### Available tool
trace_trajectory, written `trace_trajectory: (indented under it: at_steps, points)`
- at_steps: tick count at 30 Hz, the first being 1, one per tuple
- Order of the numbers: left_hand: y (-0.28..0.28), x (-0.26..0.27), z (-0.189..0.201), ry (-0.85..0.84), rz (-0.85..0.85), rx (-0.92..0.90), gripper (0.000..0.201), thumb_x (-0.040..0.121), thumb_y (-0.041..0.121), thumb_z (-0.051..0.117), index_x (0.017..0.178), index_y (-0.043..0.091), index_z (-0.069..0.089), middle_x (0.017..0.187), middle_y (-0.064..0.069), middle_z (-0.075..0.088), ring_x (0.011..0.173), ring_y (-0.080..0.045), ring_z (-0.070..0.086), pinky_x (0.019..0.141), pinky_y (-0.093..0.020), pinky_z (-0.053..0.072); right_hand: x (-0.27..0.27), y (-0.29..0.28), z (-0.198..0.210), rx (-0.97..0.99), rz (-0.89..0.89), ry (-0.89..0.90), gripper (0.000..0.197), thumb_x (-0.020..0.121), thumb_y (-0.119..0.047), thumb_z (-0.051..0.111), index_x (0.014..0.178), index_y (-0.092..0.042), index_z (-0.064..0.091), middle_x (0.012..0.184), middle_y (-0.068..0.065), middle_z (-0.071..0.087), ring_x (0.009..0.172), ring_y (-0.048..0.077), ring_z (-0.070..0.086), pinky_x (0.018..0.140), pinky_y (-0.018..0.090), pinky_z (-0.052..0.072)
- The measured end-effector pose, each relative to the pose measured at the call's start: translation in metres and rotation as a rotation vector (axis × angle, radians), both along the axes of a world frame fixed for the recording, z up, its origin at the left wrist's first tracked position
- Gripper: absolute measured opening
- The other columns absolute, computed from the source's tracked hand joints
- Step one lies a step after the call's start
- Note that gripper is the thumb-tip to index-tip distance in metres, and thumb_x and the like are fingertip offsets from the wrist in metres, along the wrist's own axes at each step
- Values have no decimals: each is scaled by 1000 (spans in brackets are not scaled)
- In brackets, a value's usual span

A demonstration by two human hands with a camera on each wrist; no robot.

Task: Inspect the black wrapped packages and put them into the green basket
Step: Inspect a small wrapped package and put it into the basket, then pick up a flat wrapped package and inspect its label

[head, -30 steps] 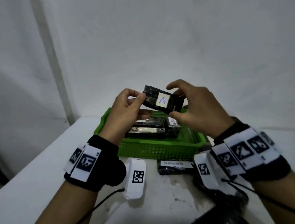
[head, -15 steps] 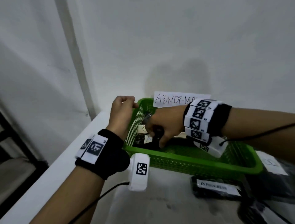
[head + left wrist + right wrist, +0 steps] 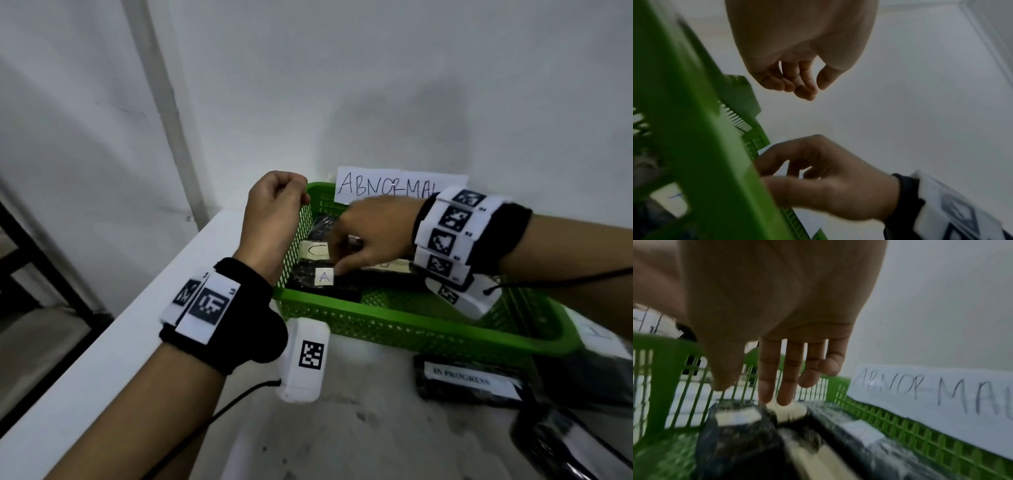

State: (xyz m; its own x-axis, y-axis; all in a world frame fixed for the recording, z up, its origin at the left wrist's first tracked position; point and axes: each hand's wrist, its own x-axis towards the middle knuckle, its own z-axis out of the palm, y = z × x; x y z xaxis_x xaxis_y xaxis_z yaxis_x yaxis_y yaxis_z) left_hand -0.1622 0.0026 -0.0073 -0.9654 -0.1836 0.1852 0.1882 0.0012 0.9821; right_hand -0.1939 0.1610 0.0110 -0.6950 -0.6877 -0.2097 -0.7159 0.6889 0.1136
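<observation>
A person's right hand [image 3: 373, 236] reaches down into the green basket [image 3: 394, 325], fingers straight and spread over the black wrapped package marked "A" [image 3: 323, 279] — the fingertips [image 3: 764, 395] are at or just above the wrap, and whether they touch it cannot be told. The hand has hold of nothing. The "A" package lies flat in the basket's near left corner, beside another black package labelled "C" [image 3: 317, 249] and more dark bundles deeper in. The left hand [image 3: 274, 219] hangs loosely curled at the basket's left wall, with no hold on anything; the left wrist view shows the fingers [image 3: 797, 81] bent and bare.

Outside the basket, a black package tagged "IN PROGRESS" [image 3: 469, 383] lies on the white surface [image 3: 342, 438] just in front of it, and further glossy black wrapped bundles [image 3: 575, 442] sit at the lower right. A handwritten "ABNORMAL" sign [image 3: 400, 186] stands at the basket's far rim.

The packages look small, blocky and likely light — firm enough to keep their shape, yet the shiny crinkled film would probably slip under a loose hold. A pinch across the short sides, thumb opposite fingers and clear of the paper label, seems the safest grip for turning one over to inspect it.
</observation>
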Motion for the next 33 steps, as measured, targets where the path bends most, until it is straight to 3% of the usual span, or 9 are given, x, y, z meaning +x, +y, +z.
trace_trajectory:
  at_steps: [3,8,13,16,18,21,23,28,33]
  points:
    - [14,22,11,74,-59,-98,15,98,21,55,84,20,60,74,7,59,60,0,50,64,-20,42,21,19,37,-88,-102,107,32,94,-53,59,95,-24,74,89,-4,75,77,17,67,80,41,56]
    - [54,74,17,172,-243,-269,19,99,26,56,81,20,59,75,4,60,57,0,49,59,-21,41,92,64,77,-247,-263,180,32,96,-48,58,100,-22,76,89,-2,74,68,5,59,72,32,48]
    - [98,134,12,156,-558,-536,22,99,30,56,83,16,63,79,-2,64,66,-10,54,65,-30,43,189,108,56,-295,-383,70,29,87,-52,61,86,-26,75,70,-5,71,58,3,59,56,22,40]
    - [109,165,3,91,-724,-724,38,98,43,54,90,8,64,79,-2,66,71,-13,57,69,-32,46,240,131,27,-273,-462,-75,25,81,-53,70,90,-30,73,76,-8,70,65,4,60,63,26,45]
    - [108,181,-5,-6,-865,-873,44,90,57,58,95,13,64,92,-4,71,78,-16,62,75,-36,52,268,143,7,-260,-520,-208,29,73,-58,78,91,-39,65,82,-19,66,73,-3,59,68,23,45]
    - [103,201,-15,-185,-1074,-1297,60,74,74,65,110,26,59,110,6,65,94,-16,64,85,-37,53,296,153,-19,-149,-585,-361,70,63,-63,84,124,-47,53,114,-25,51,96,-4,52,88,21,42]
    - [100,212,-20,-268,-1137,-1469,62,72,71,69,115,29,55,110,12,60,96,-13,61,79,-28,51,303,156,-30,-111,-593,-394,93,60,-63,86,141,-46,44,127,-19,40,116,5,46,105,28,40]
    - [91,218,-34,-279,-1174,-1315,44,73,53,80,101,26,59,98,9,69,85,-14,65,75,-28,51,317,154,-35,-170,-596,-383,93,62,-64,85,143,-46,43,141,-21,30,132,6,35,116,35,33]
    - [74,210,-25,-90,-1017,-1097,45,68,44,87,99,33,57,103,8,67,92,-17,68,78,-34,57,320,150,-46,-313,-610,-226,92,59,-67,84,138,-41,45,130,-17,48,120,7,40,103,32,41]
